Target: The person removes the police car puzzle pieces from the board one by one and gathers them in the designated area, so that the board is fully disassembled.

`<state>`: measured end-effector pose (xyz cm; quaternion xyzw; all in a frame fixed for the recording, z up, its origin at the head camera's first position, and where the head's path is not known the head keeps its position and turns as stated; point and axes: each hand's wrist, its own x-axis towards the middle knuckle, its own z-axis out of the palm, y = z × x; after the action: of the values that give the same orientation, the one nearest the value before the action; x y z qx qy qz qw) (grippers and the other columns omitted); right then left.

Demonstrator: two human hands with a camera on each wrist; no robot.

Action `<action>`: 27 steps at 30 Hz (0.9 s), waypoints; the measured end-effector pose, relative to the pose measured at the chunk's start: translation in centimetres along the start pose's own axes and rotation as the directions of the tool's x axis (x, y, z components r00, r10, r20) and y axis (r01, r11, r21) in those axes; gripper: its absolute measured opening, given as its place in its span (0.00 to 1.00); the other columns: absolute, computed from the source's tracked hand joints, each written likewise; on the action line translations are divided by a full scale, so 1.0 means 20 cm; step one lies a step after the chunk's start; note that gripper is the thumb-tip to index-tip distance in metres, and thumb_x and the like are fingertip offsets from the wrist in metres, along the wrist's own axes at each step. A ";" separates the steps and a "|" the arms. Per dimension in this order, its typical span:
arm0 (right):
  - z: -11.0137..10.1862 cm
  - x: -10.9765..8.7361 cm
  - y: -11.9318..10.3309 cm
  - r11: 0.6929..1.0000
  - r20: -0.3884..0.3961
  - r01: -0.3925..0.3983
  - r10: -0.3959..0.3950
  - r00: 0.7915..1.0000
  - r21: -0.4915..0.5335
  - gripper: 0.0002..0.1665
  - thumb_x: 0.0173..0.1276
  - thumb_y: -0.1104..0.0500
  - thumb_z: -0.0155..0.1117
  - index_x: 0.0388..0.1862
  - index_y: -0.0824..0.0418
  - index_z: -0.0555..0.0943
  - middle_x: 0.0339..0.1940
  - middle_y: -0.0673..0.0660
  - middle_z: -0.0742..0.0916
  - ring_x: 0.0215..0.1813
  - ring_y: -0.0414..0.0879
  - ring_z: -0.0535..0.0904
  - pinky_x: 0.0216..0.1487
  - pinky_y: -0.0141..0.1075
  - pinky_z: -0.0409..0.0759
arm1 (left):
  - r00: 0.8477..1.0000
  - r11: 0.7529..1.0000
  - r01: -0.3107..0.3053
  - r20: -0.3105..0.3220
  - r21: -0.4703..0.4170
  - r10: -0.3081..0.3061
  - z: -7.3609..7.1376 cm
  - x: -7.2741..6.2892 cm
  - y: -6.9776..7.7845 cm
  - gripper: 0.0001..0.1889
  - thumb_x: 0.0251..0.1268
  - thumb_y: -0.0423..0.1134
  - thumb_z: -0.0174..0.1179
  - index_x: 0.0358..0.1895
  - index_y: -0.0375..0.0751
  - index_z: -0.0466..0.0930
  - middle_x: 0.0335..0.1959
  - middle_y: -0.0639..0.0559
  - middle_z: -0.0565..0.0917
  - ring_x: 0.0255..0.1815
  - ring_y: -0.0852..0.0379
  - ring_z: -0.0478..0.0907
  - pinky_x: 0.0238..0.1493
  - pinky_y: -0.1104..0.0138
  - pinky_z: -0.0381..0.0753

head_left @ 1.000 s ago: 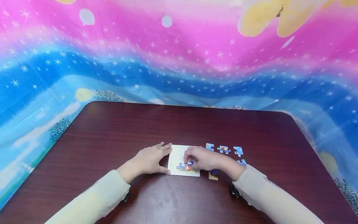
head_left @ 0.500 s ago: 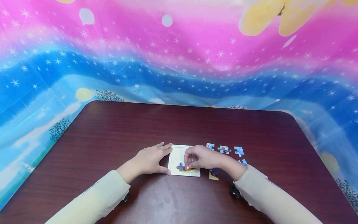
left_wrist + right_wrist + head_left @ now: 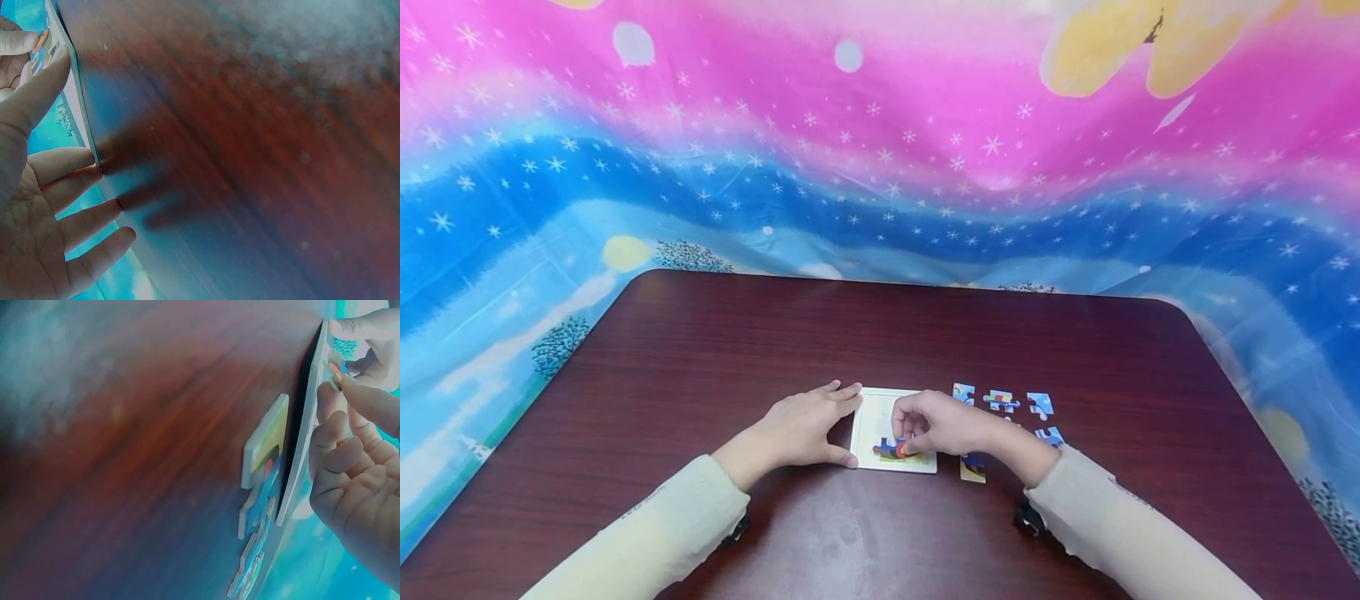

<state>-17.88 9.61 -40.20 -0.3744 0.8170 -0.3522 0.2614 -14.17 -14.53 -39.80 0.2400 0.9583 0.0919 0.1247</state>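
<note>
My left hand [image 3: 805,427] lies at the left side of a white puzzle board [image 3: 872,410], fingers spread and straight, thumb and fingertips at its edge. With thumb and index finger my right hand [image 3: 936,422] pinches a small jigsaw piece [image 3: 889,450], blue with a red round mark, low over the near part of the board. In the right wrist view this jigsaw piece [image 3: 335,372] is tilted between the fingertips, its right part covered by them. Faint printing shows on the board's pale surface.
Several loose jigsaw pieces [image 3: 1002,400] lie on the dark wooden table [image 3: 760,342] right of the board. One loose piece [image 3: 972,469] is close to the board's right edge, partly under the right wrist. A colourful cloth backdrop [image 3: 880,167] hangs behind the table.
The pinched jigsaw piece has shifted slightly and turned a little in the right hand, with more of its right part now covered by the fingers. The left hand stays in place.
</note>
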 end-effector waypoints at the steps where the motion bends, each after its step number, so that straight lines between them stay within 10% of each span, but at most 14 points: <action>1: 0.00 0.00 0.00 1.000 0.001 0.002 -0.002 1.000 0.004 0.08 0.61 0.68 0.72 0.32 0.60 0.79 0.26 0.49 0.82 0.30 0.37 0.75 0.34 0.29 0.75 | 1.000 1.000 0.000 0.001 -0.001 0.000 0.00 0.00 0.00 0.45 0.50 0.62 0.72 0.72 0.48 0.70 0.77 0.53 0.66 0.78 0.46 0.61 0.67 0.47 0.72; 27: -0.02 0.00 -0.01 0.997 0.000 0.049 -0.049 0.999 0.058 0.06 0.62 0.69 0.70 0.36 0.64 0.80 0.26 0.52 0.84 0.29 0.36 0.77 0.33 0.29 0.79 | 1.000 1.000 -0.005 0.006 0.001 0.005 0.00 0.00 -0.01 0.46 0.51 0.63 0.71 0.73 0.47 0.68 0.77 0.53 0.65 0.79 0.46 0.60 0.68 0.48 0.72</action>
<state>-18.05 9.69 -39.68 -0.3869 0.7968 -0.3816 0.2641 -14.31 -14.63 -39.87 0.2429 0.9573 0.0911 0.1274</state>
